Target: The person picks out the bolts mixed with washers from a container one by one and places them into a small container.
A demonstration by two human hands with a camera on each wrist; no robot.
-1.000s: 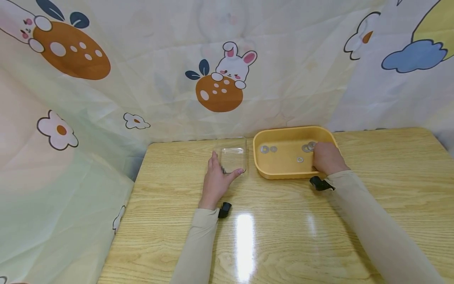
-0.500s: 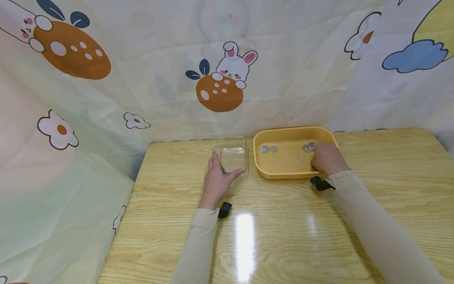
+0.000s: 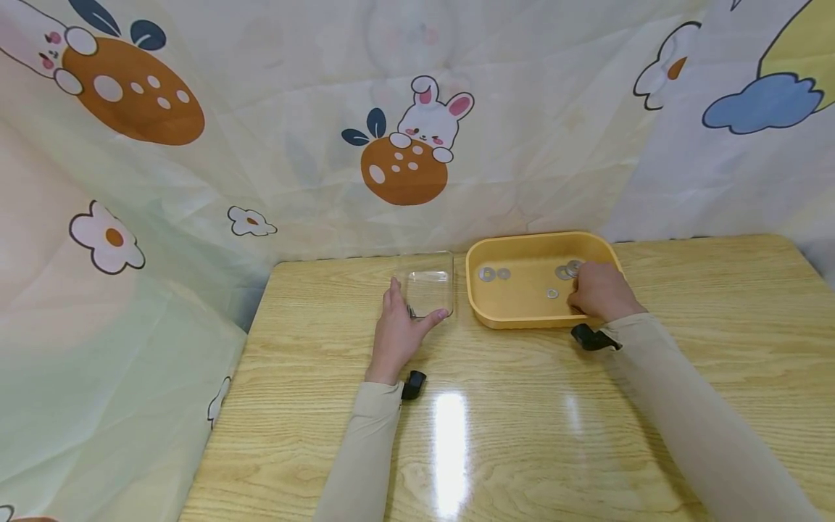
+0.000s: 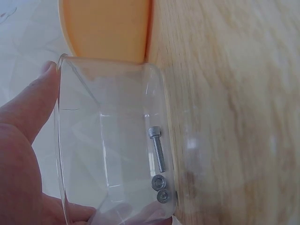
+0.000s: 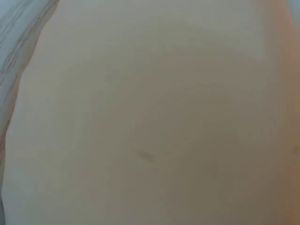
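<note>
In the head view my left hand [image 3: 398,333] grips the near left corner of a clear plastic box [image 3: 428,290], thumb along the front and fingers up the left side. Through its wall, the left wrist view shows a socket-head screw [image 4: 158,149] lying inside. Beside it are two metal pieces [image 4: 159,183] with hex sockets, seen end on. My right hand [image 3: 601,291] reaches into the right end of a yellow tray [image 3: 522,320]; its fingertips and anything between them are hidden. Several washers [image 3: 486,275] lie on the tray floor, some right by the right hand.
Both containers stand side by side at the back of a wood-grain table [image 3: 522,435]. Behind them hangs a printed cloth [image 3: 535,145], and more cloth covers the left side. A blurred pale surface fills most of the right wrist view.
My right hand has shifted very slightly inside the tray, a little more of its thumb side now showing. The left hand and the clear box stay where they were.
</note>
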